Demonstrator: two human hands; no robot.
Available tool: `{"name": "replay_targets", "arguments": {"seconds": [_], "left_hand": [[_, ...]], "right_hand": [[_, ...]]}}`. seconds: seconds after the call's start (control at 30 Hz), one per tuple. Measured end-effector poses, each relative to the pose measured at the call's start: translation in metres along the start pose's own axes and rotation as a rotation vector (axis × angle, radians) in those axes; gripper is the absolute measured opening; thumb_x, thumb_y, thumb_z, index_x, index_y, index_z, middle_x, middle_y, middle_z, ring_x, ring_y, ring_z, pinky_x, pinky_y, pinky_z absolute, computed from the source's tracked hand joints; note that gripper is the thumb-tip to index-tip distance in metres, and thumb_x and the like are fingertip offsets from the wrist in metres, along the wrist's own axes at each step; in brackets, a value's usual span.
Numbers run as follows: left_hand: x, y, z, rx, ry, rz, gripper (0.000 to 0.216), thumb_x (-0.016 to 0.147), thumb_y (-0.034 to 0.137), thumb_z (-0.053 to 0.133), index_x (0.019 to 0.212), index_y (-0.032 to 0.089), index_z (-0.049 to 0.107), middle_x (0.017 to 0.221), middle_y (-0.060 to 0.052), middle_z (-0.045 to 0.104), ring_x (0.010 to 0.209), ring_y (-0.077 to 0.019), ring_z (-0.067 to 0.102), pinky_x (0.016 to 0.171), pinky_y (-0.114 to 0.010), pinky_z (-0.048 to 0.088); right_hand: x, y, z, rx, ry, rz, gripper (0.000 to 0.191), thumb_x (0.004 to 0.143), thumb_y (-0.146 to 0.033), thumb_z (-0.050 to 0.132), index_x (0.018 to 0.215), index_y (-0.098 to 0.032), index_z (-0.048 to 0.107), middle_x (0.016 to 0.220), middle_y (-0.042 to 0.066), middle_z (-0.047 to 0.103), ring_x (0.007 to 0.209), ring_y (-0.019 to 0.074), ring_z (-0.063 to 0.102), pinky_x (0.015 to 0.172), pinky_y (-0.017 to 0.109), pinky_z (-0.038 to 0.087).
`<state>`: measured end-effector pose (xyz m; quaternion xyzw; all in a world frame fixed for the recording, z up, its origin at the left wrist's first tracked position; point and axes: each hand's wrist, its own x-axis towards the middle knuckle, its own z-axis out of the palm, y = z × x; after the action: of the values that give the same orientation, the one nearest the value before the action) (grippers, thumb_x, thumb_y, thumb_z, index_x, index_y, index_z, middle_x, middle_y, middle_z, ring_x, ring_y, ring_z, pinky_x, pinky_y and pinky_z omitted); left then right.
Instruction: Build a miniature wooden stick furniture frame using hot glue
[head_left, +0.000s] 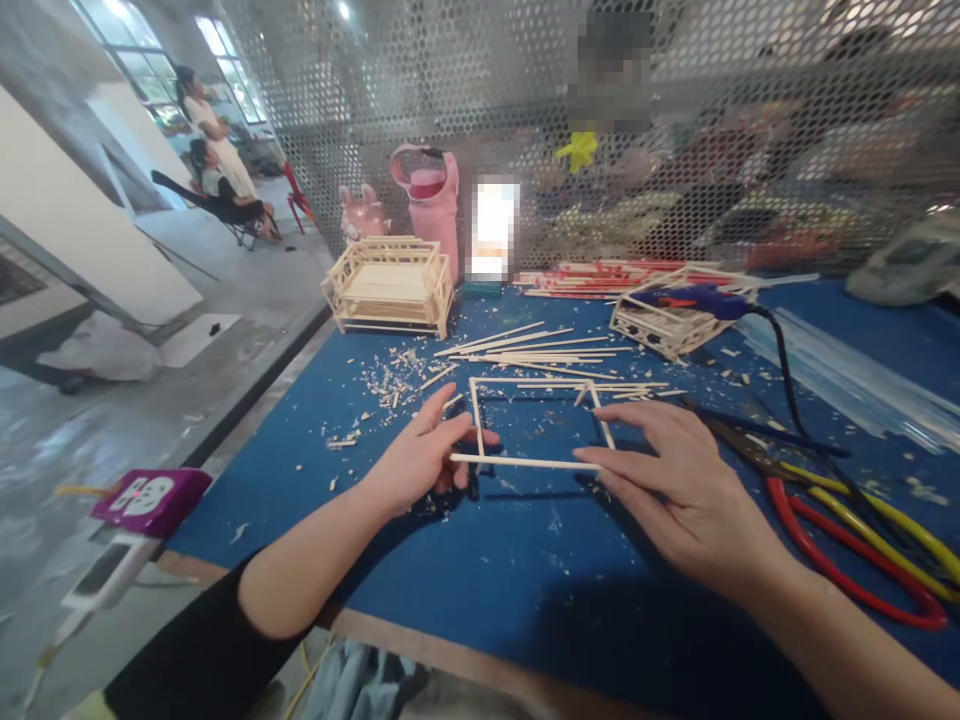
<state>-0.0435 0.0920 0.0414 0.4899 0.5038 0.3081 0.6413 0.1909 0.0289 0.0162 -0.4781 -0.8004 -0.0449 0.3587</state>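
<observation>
A square frame of thin wooden sticks [525,461] lies on the blue table mat [465,560] between my hands. My left hand [424,455] pinches the frame's near left corner, thumb and fingers closed round the stick. The frame's near right corner has the fingertips of my right hand [667,480] pressed on it, with the fingers curled down on the stick. Loose wooden sticks [525,350] lie just beyond the frame.
A finished stick bench [390,285] stands at the back left, near a pink bottle [433,205]. A blue glue gun [694,298] rests on another stick structure [660,325]. Red and yellow handled pliers [847,530] lie right. Wood shavings are scattered about. People sit far left.
</observation>
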Motion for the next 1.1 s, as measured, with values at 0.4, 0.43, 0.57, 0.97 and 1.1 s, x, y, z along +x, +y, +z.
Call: {"name": "replay_targets", "arguments": {"seconds": [0.4,0.43,0.57,0.97,1.1], "left_hand": [[0.003,-0.003,-0.007,-0.067,-0.129,-0.07,0.061,0.087,0.018,0.046,0.143,0.017,0.021,0.065,-0.001,0.065,0.046,-0.01,0.059,0.039,-0.017,0.045],[0.003,-0.003,-0.008,-0.095,-0.135,-0.084,0.058,0.087,0.018,0.045,0.141,0.018,0.024,0.066,-0.002,0.065,0.046,-0.0104,0.059,0.04,-0.017,0.045],[0.001,0.0,-0.009,-0.168,-0.162,-0.107,0.057,0.085,0.016,0.049,0.139,0.017,0.028,0.069,-0.003,0.065,0.05,-0.0111,0.061,0.042,-0.017,0.049],[-0.001,0.004,-0.01,-0.108,-0.087,-0.105,0.053,0.082,0.029,0.059,0.13,0.02,0.039,0.094,-0.009,0.068,0.047,-0.0091,0.059,0.031,-0.015,0.038],[0.005,0.0,-0.015,-0.026,0.014,-0.026,0.043,0.084,0.04,0.054,0.121,0.02,0.047,0.089,-0.007,0.065,0.039,-0.0053,0.049,0.03,-0.014,0.027]], "right_hand": [[-0.003,0.005,0.002,-0.031,-0.086,0.037,0.023,0.086,-0.024,0.049,0.088,-0.026,0.072,0.108,0.009,0.062,0.106,0.0298,0.052,0.089,0.053,0.039],[-0.003,0.005,0.003,-0.033,-0.091,0.038,0.023,0.086,-0.025,0.049,0.087,-0.026,0.072,0.108,0.009,0.062,0.106,0.0298,0.052,0.088,0.052,0.039],[-0.004,0.006,0.003,-0.043,-0.1,0.032,0.024,0.086,-0.024,0.048,0.087,-0.026,0.072,0.108,0.01,0.062,0.105,0.029,0.053,0.087,0.051,0.04],[0.002,-0.001,0.0,-0.024,-0.093,0.05,0.022,0.086,-0.02,0.049,0.089,-0.024,0.071,0.113,0.011,0.059,0.109,0.0265,0.051,0.09,0.048,0.041],[0.003,-0.002,-0.005,0.015,0.003,0.031,0.021,0.086,-0.017,0.05,0.089,-0.021,0.07,0.108,0.012,0.061,0.106,0.0254,0.053,0.088,0.045,0.042]]}}
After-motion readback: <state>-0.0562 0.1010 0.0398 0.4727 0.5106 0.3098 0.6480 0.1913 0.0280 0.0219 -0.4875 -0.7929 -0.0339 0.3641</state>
